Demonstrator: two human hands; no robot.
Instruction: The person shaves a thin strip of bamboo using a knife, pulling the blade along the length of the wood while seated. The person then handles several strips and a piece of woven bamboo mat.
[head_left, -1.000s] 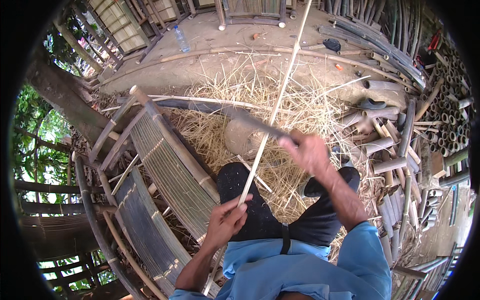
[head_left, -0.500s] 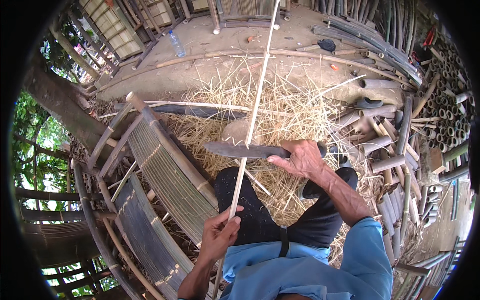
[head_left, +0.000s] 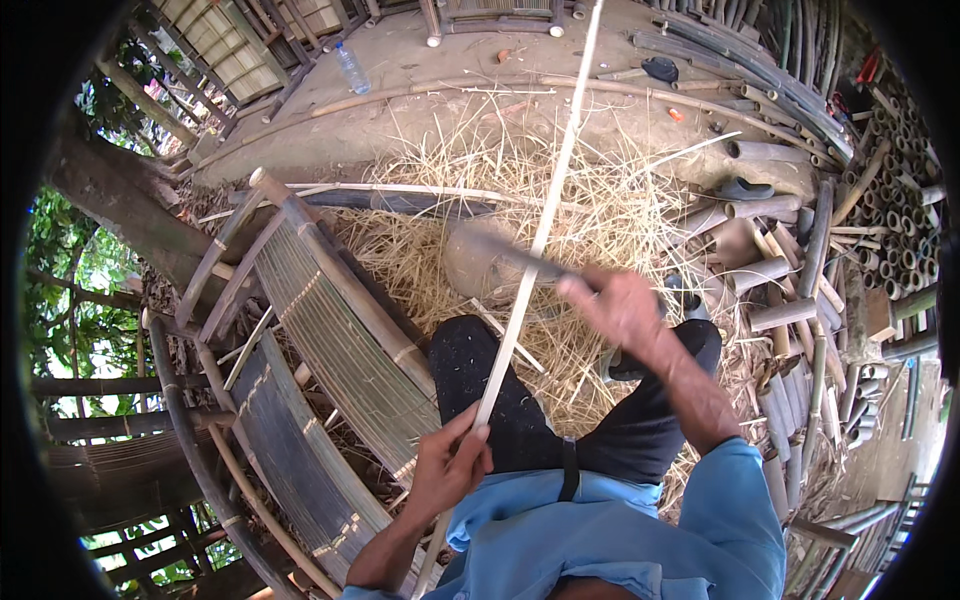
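Note:
A long pale bamboo strip (head_left: 548, 205) slants from my lap up past the top edge of the view. My left hand (head_left: 452, 462) pinches it near its lower part, just in front of my left thigh. In my right hand (head_left: 622, 312) is the handle of a machete (head_left: 510, 250), whose dark blade is smeared by motion. The blade points left and a little away from me, behind or against the strip; which of the two I cannot tell. Beneath both lies a heap of thin bamboo shavings (head_left: 590, 225), with a rounded stone-like block (head_left: 475, 255) among them.
A slatted bamboo bench (head_left: 345, 290) stands close at my left, beside a tree trunk (head_left: 125, 215). Cut bamboo tubes (head_left: 765, 275) lie at my right, with a stack of bamboo poles (head_left: 740, 75) farther back. A plastic bottle (head_left: 352, 70) stands on the far ground.
The machete has swung so its tip lies farther away, and it is now blurred. The strip's far end has shifted right. My left hand has moved slightly toward me and right.

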